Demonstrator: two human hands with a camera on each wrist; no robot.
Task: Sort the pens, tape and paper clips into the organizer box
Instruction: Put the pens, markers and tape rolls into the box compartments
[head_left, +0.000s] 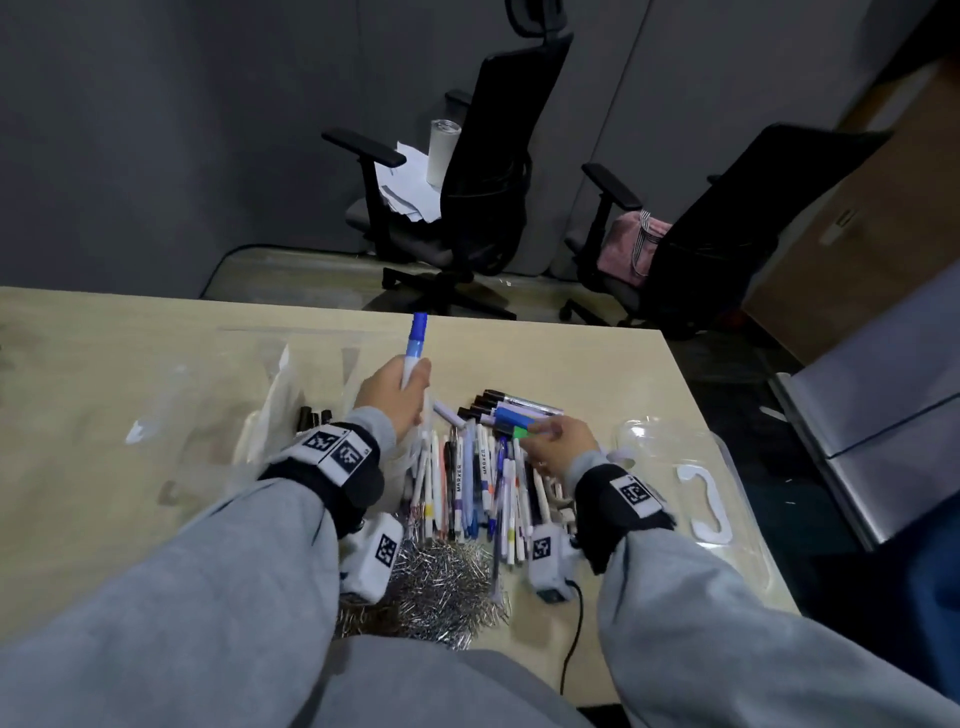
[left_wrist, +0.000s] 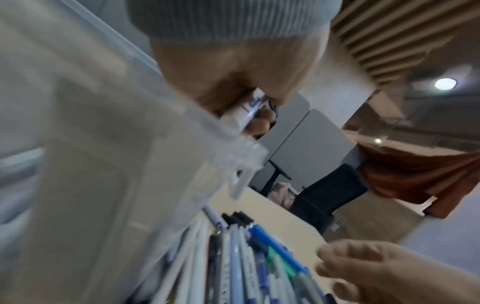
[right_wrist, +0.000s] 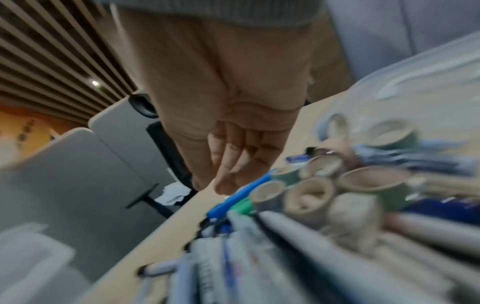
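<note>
My left hand (head_left: 402, 392) grips a white marker with a blue cap (head_left: 417, 338), held upright above the right side of the clear organizer box (head_left: 283, 382). The left wrist view shows the same marker (left_wrist: 250, 110) in my curled fingers (left_wrist: 259, 123), next to the box wall (left_wrist: 103, 164). My right hand (head_left: 558, 441) reaches with straight fingers (right_wrist: 228, 181) over the pen pile (head_left: 483, 483), its tips by a green-capped marker (head_left: 522, 432) and a blue one (right_wrist: 241, 197); it holds nothing. Tape rolls (right_wrist: 309, 197) lie beside the pens. Paper clips (head_left: 441, 577) are heaped near me.
Black pens (head_left: 311, 418) lie inside the box. The clear lid (head_left: 727, 467) rests on the table's right end. A black cable (head_left: 571, 639) runs off the front edge. Two office chairs (head_left: 483, 171) stand beyond the far edge of the table (head_left: 156, 322).
</note>
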